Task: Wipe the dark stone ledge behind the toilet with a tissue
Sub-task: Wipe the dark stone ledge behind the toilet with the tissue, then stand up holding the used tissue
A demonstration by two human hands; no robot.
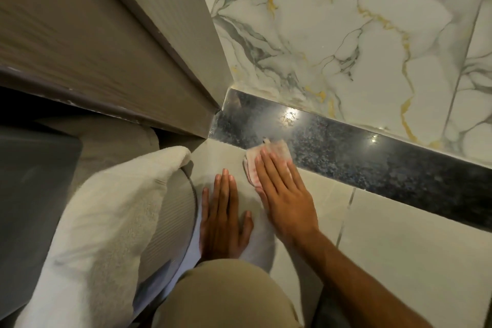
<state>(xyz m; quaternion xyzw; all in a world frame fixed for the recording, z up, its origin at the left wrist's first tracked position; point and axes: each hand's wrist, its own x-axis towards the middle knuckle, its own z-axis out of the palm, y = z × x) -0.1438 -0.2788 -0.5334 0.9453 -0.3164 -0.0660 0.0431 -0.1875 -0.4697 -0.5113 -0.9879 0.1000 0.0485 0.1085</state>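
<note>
The dark speckled stone ledge (346, 152) runs diagonally from the corner at centre down to the right edge, shiny with light glints. My right hand (282, 192) lies flat with its fingers pressing a pale pink-edged tissue (277, 152) onto the ledge's near edge, close to the left end. The tissue's lower part hangs over the pale tiled front below the ledge. My left hand (223, 218) rests flat, fingers spread, on that pale tiled front (399, 261), just left of the right hand, holding nothing.
A marble-patterned tiled wall (346, 34) rises behind the ledge. A brown ribbed panel (106, 34) meets the ledge's left end at the corner. A white towel (111, 208) lies at lower left beside a grey round shape. My beige-clad knee (226, 298) is at the bottom.
</note>
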